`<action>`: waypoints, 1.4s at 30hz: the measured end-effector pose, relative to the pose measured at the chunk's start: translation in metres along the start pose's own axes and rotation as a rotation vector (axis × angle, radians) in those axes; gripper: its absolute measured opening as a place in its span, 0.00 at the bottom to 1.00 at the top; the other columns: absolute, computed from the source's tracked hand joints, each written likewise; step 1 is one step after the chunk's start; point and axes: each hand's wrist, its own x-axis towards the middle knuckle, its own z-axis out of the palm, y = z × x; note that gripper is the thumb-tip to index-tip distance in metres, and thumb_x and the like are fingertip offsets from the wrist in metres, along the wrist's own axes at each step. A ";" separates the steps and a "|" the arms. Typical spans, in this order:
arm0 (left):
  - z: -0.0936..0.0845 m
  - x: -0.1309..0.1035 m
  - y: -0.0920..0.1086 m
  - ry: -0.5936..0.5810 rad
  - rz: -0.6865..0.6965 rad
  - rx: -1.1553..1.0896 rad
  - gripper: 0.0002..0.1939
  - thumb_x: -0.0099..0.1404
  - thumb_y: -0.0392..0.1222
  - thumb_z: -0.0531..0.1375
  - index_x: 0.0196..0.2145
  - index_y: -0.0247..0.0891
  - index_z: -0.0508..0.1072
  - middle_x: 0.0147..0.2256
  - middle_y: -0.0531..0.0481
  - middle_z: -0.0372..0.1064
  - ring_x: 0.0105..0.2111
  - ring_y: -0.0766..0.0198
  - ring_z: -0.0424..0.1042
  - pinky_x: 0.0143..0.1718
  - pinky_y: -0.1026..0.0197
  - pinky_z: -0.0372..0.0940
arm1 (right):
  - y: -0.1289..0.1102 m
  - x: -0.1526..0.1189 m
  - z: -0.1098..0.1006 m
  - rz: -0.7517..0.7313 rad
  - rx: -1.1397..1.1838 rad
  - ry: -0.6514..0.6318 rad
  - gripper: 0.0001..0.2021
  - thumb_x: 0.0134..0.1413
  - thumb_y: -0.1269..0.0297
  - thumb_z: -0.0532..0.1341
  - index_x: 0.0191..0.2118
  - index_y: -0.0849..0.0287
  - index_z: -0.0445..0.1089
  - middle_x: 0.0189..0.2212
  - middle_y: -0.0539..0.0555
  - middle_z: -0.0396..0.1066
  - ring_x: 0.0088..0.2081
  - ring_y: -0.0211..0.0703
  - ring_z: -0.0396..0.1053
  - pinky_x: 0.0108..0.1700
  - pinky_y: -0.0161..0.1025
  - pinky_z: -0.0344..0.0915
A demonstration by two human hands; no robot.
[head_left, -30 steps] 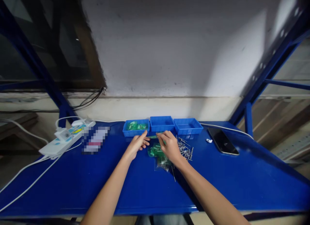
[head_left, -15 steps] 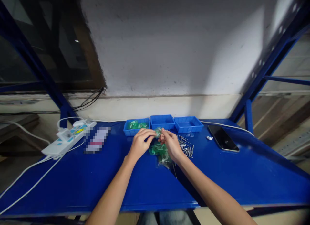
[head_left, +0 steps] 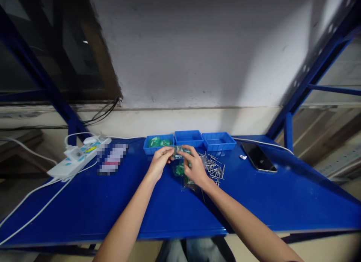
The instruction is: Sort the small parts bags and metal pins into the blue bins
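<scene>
A small clear bag with greenish contents (head_left: 178, 149) is held up between both hands, in front of the blue bins. My left hand (head_left: 160, 161) pinches its left end between thumb and fingers. On its right side, my right hand (head_left: 195, 167) has its fingers closed on the bag. Green packets (head_left: 178, 169) lie on the table below the hands, partly hidden by my right hand. Thin metal pins (head_left: 216, 171) are scattered to the right of that hand. The left blue bin (head_left: 158, 150) holds more green packets.
Behind the hands stand a middle blue bin (head_left: 188, 144) and a right blue bin (head_left: 219, 147). A black phone (head_left: 259, 157) and a small white scrap (head_left: 243, 157) lie right. A white power strip (head_left: 67, 162) with cables sits left, beside a blurred card (head_left: 113, 159).
Both hands have shifted slightly left with the bag, which now looks stretched flat between them. My right hand's fingers reach further over it. The view has moved a little.
</scene>
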 end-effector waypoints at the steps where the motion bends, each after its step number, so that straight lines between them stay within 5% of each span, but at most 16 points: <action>1: 0.000 0.000 -0.001 0.036 0.076 0.042 0.15 0.55 0.48 0.61 0.35 0.34 0.72 0.27 0.50 0.70 0.25 0.68 0.68 0.24 0.68 0.58 | -0.001 0.000 0.000 0.041 0.023 0.011 0.20 0.48 0.75 0.52 0.46 0.57 0.71 0.52 0.60 0.60 0.52 0.46 0.62 0.50 0.42 0.63; 5: 0.001 -0.005 0.000 0.160 0.443 0.376 0.09 0.61 0.44 0.57 0.35 0.37 0.73 0.33 0.48 0.73 0.34 0.62 0.71 0.33 0.63 0.63 | -0.006 0.009 -0.001 0.393 0.327 0.081 0.13 0.49 0.63 0.57 0.40 0.60 0.72 0.41 0.58 0.68 0.42 0.46 0.67 0.45 0.43 0.65; 8: 0.002 -0.009 0.001 0.058 0.704 0.627 0.09 0.64 0.41 0.55 0.36 0.40 0.75 0.36 0.48 0.73 0.39 0.60 0.69 0.42 0.57 0.64 | -0.007 0.017 -0.003 0.690 0.713 0.076 0.16 0.47 0.52 0.59 0.32 0.62 0.70 0.26 0.54 0.69 0.28 0.41 0.69 0.33 0.38 0.66; 11: 0.004 -0.011 -0.001 -0.040 0.829 0.714 0.10 0.65 0.39 0.54 0.37 0.42 0.76 0.38 0.48 0.73 0.42 0.60 0.68 0.46 0.56 0.62 | -0.006 0.028 -0.006 0.818 0.807 0.144 0.15 0.40 0.53 0.63 0.27 0.61 0.68 0.19 0.50 0.66 0.22 0.38 0.66 0.25 0.35 0.62; 14: 0.005 -0.009 -0.006 0.029 0.717 0.727 0.12 0.64 0.42 0.54 0.42 0.42 0.74 0.43 0.47 0.69 0.41 0.61 0.69 0.44 0.58 0.64 | -0.007 0.045 -0.014 0.665 0.621 0.378 0.13 0.41 0.55 0.63 0.30 0.61 0.69 0.23 0.51 0.68 0.24 0.39 0.66 0.26 0.36 0.62; 18: 0.001 -0.004 -0.018 -0.029 0.357 0.826 0.17 0.60 0.52 0.56 0.42 0.40 0.74 0.34 0.47 0.71 0.32 0.60 0.71 0.35 0.60 0.65 | -0.019 0.073 -0.027 0.256 0.223 0.713 0.14 0.55 0.58 0.53 0.44 0.59 0.67 0.40 0.58 0.70 0.39 0.45 0.68 0.39 0.42 0.65; 20: -0.001 -0.002 -0.025 -0.120 0.252 0.859 0.18 0.55 0.55 0.60 0.38 0.41 0.76 0.34 0.46 0.71 0.34 0.57 0.71 0.36 0.60 0.64 | -0.024 0.081 -0.026 0.086 0.003 0.620 0.14 0.58 0.63 0.50 0.48 0.57 0.66 0.45 0.59 0.69 0.47 0.47 0.65 0.46 0.45 0.62; 23: -0.002 0.001 -0.032 -0.214 0.186 0.797 0.14 0.50 0.50 0.64 0.32 0.40 0.75 0.33 0.48 0.71 0.34 0.58 0.70 0.34 0.61 0.63 | -0.021 0.076 -0.016 -0.070 -0.252 0.140 0.15 0.56 0.67 0.53 0.48 0.55 0.68 0.44 0.57 0.70 0.52 0.50 0.60 0.50 0.47 0.58; 25: -0.002 0.003 -0.031 -0.212 0.163 0.702 0.10 0.50 0.44 0.63 0.30 0.38 0.73 0.30 0.50 0.70 0.31 0.61 0.69 0.32 0.63 0.62 | -0.011 0.063 -0.008 -0.038 -0.326 -0.074 0.14 0.55 0.65 0.55 0.47 0.55 0.70 0.41 0.57 0.72 0.49 0.50 0.63 0.48 0.46 0.59; 29: -0.003 0.003 -0.015 -0.096 0.222 0.541 0.07 0.53 0.38 0.59 0.32 0.37 0.69 0.28 0.55 0.67 0.21 0.70 0.60 0.25 0.67 0.57 | 0.010 0.035 -0.005 0.309 -0.188 0.028 0.14 0.57 0.56 0.53 0.35 0.59 0.72 0.23 0.52 0.71 0.29 0.42 0.66 0.34 0.38 0.60; 32: -0.003 -0.001 -0.003 0.025 0.387 0.589 0.03 0.57 0.38 0.57 0.31 0.38 0.68 0.29 0.55 0.66 0.20 0.71 0.58 0.25 0.67 0.58 | 0.013 0.028 -0.006 0.633 0.216 0.031 0.21 0.54 0.46 0.53 0.28 0.60 0.70 0.16 0.49 0.66 0.21 0.39 0.63 0.26 0.34 0.57; 35: -0.002 -0.007 0.003 0.070 0.571 0.704 0.07 0.57 0.31 0.54 0.31 0.40 0.70 0.33 0.52 0.66 0.29 0.67 0.65 0.34 0.64 0.62 | 0.008 0.030 -0.006 0.851 0.681 -0.042 0.18 0.48 0.48 0.57 0.28 0.61 0.68 0.18 0.52 0.69 0.21 0.39 0.65 0.25 0.34 0.59; 38: -0.002 -0.009 0.004 -0.002 0.667 0.754 0.14 0.58 0.28 0.51 0.33 0.41 0.72 0.39 0.48 0.65 0.41 0.62 0.67 0.44 0.60 0.63 | 0.007 0.033 -0.006 0.871 0.821 0.041 0.11 0.41 0.59 0.62 0.29 0.62 0.68 0.21 0.52 0.71 0.22 0.39 0.67 0.27 0.35 0.61; 42: 0.001 -0.007 0.003 -0.070 0.534 0.622 0.11 0.61 0.35 0.52 0.37 0.41 0.73 0.41 0.47 0.68 0.42 0.61 0.69 0.43 0.60 0.63 | 0.008 0.029 -0.005 0.622 0.523 0.225 0.10 0.44 0.63 0.60 0.35 0.61 0.70 0.25 0.52 0.72 0.26 0.40 0.68 0.30 0.36 0.63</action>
